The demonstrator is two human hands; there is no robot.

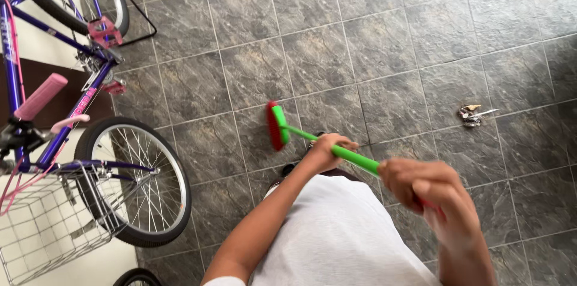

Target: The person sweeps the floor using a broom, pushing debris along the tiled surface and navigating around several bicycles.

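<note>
Both hands held the green broom (327, 145), left hand (327, 149) low and right hand (430, 193) high, each grip closed around its handle, red bristles on the tiled floor (372, 39); short, flat strokes toward the litter (472, 115) probably worked best.

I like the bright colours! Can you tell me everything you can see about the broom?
The broom has a green handle that looks like plastic, a green head and short red bristles. It slants across the picture above the grey tiled floor, bristle end at upper left. Whether the bristles touch the tiles cannot be told. The left hand grips the handle lower down; the right hand grips its upper end, where a bit of red shows.
</note>
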